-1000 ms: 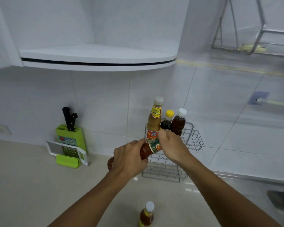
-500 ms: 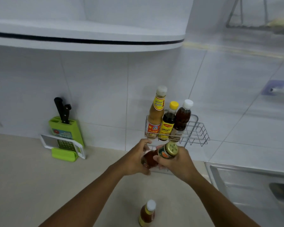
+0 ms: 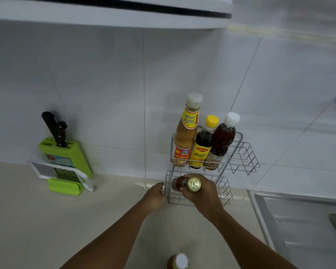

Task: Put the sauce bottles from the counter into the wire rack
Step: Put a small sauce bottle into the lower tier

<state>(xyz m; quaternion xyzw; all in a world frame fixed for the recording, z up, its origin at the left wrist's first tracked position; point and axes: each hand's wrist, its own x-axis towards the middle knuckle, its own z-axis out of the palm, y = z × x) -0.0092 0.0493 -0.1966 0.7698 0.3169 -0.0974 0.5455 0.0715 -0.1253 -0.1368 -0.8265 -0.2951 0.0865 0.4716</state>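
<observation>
A two-tier wire rack [image 3: 241, 152] stands on the counter against the tiled wall. Its upper tier holds three bottles: a tall tan one [image 3: 185, 133], a dark one with a yellow cap [image 3: 202, 144] and a brown one with a white cap [image 3: 222, 140]. My right hand [image 3: 204, 193] grips a red sauce bottle with a gold cap [image 3: 184, 184], held upright inside the left part of the lower tier. My left hand [image 3: 155, 195] rests against the rack's lower left edge, holding no bottle. Another sauce bottle with a white cap [image 3: 177, 262] stands on the counter at the bottom edge.
A green knife block [image 3: 66, 156] with black-handled knives and a white grater leans by the wall at the left. A steel sink [image 3: 299, 220] lies at the right. A white shelf [image 3: 113, 14] hangs overhead.
The red bottle has turned from lying across both hands to upright and has gone down into the lower tier. My left hand has let go of it and moved to the rack's edge.
</observation>
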